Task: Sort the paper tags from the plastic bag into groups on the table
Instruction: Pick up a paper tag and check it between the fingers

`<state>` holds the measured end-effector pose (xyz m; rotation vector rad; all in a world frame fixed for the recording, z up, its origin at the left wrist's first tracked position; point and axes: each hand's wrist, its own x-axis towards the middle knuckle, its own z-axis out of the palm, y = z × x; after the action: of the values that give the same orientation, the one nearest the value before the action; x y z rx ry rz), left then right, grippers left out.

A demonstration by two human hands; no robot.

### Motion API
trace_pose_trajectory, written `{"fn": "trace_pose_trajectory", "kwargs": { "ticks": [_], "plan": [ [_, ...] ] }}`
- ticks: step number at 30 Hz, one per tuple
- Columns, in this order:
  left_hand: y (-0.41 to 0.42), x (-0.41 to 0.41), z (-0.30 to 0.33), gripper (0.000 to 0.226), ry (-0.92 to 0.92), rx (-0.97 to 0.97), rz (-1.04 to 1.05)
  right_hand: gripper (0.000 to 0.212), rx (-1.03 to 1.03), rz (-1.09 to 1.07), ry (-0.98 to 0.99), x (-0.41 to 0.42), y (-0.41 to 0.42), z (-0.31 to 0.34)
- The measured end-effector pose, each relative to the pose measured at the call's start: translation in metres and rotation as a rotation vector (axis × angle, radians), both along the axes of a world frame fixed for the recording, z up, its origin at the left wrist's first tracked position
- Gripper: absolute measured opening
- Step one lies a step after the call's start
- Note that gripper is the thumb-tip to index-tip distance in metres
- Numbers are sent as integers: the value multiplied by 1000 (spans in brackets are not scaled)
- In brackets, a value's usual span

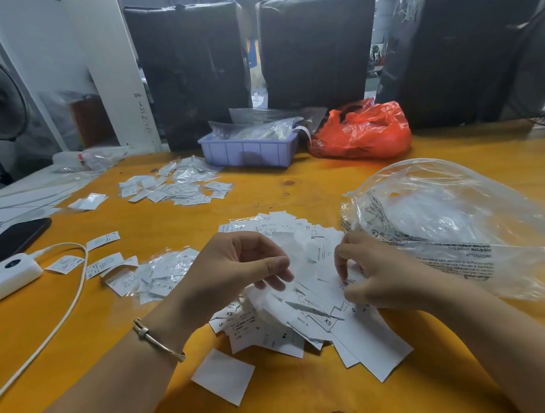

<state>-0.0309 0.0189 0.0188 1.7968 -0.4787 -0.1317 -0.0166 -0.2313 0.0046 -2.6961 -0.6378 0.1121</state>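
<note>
A loose heap of white paper tags [312, 316] lies on the orange table [295, 187] right in front of me. My left hand [233, 266] hovers over the heap's left side with curled fingers, and a blurred white tag sits at its fingertips. My right hand [369, 274] pinches tags at the heap's right side. A clear plastic bag [444, 219] with printed warnings lies just right of that hand. Sorted groups lie at the left [150, 275] and further back [174, 186]. One blank tag [223, 376] lies alone near me.
A purple tray [247, 151] with clear packets and a red plastic bag [361, 132] stand at the table's back. A white power bank [11, 274] with cable and a black phone [16, 237] lie at the left. Black wrapped bundles [192, 70] stand behind the table.
</note>
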Motion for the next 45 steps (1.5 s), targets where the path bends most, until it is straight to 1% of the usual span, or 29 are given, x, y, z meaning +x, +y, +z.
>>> {"fn": "trace_pose_trajectory", "kwargs": {
  "ticks": [3,4,6,9,12,16,19,23,27,30,35,38,41,45],
  "plan": [
    [0,0,0,17,0,2,-1,32,20,28,9,-2,0,3],
    [0,0,0,17,0,3,-1,32,-4,22,9,-2,-1,4],
    [0,0,0,15,-1,6,0,26,-48,4,-3,-2,0,5],
    [0,0,0,15,-5,13,1,17,-54,10,-18,0,2,2],
    [0,0,0,15,-6,13,6,17,-11,12,-33,0,0,-1],
    [1,1,0,9,-11,35,9,25,145,5,-14,1,-4,-1],
    [0,1,0,15,-11,43,10,29,275,6,-1,2,-5,-2],
    [0,0,0,21,-11,41,7,24,413,-49,-41,3,-6,-2],
    [0,1,0,20,-6,26,4,16,671,-83,-84,-1,-6,4],
    [0,0,0,21,1,7,9,16,883,-114,-134,-5,-6,11],
    [0,-1,2,23,19,-50,9,49,1168,-84,-43,-14,3,21],
    [-1,-2,3,19,20,-79,-3,56,1257,-48,-30,-21,7,27],
    [-1,-2,4,14,15,-93,-12,51,1280,-39,-50,-28,11,31],
    [-1,-3,4,10,5,-103,-28,44,1247,-46,-136,-35,17,34]
  ]
}}
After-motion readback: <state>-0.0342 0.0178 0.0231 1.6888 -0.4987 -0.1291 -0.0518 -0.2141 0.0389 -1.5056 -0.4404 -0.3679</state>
